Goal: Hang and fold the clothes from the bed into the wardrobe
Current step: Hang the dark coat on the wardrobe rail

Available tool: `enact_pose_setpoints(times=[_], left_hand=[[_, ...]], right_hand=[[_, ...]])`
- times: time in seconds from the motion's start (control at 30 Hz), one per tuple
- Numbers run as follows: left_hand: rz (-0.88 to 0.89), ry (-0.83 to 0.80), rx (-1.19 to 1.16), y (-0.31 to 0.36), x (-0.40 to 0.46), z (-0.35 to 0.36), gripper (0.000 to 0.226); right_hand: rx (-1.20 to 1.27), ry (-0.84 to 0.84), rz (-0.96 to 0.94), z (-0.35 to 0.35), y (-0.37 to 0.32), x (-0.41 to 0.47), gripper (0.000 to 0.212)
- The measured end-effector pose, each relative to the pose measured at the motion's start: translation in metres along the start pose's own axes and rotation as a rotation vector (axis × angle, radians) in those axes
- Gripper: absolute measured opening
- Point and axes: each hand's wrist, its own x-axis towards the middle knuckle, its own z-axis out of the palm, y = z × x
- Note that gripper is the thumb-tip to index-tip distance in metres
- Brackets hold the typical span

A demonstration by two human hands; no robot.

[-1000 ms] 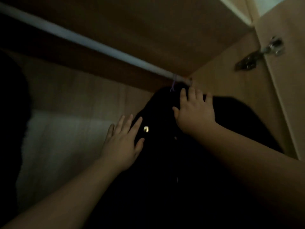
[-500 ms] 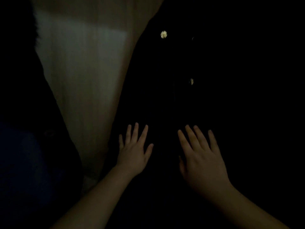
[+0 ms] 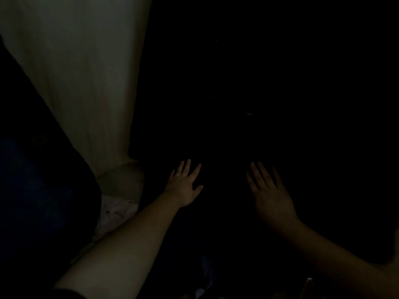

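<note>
Fingers straight and spread on both hands, holding nothing: the left hand (image 3: pixel 185 186) lies flat against the black garment (image 3: pixel 248 87), and the right hand (image 3: pixel 271 194) looks pressed flat to the same cloth just beside it, though the dark makes the contact hard to confirm. A second ago both hands were up at the garment's shoulders under the rail; half a second ago they were partway down its front, below the bright buttons; now they sit lower again, and the buttons are out of sight or reduced to faint specks. I read this as a smoothing stroke down a piece already hung in the wardrobe, so this item seems nearly finished. Left of it hangs a pale garment (image 3: pixel 86 83), with pinkish folded cloth (image 3: pixel 117 212) below and a dark blue mass (image 3: pixel 32 190) further left, too dim to identify
</note>
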Motion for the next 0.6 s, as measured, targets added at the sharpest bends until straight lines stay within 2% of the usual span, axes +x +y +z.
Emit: enact_pose_setpoints(times=[0.1, 0.2, 0.33, 0.43, 0.5, 0.6], left_hand=[[0.017, -0.080, -0.022, 0.019, 0.011, 0.014, 0.074], [-0.006, -0.155, 0.043, 0.039, -0.001, 0.039, 0.072], [-0.055, -0.230, 0.036, 0.068, -0.054, 0.069, 0.075], [-0.164, -0.156, -0.109, 0.096, -0.109, 0.086, 0.077], [-0.224, -0.116, -0.196, 0.115, -0.148, 0.098, 0.079], [-0.182, -0.081, -0.199, 0.157, -0.204, 0.110, 0.078]], right_hand=[[-0.072, -0.026, -0.009, 0.011, 0.004, -0.012, 0.077], [-0.089, -0.197, -0.029, 0.015, -0.001, -0.038, 0.069], [0.031, -0.301, -0.014, 0.035, -0.017, -0.088, 0.068], [0.133, -0.397, -0.020, 0.042, -0.027, -0.130, 0.072], [0.217, -0.400, -0.037, 0.041, -0.030, -0.161, 0.075], [0.301, -0.404, -0.041, 0.035, -0.021, -0.220, 0.074]])
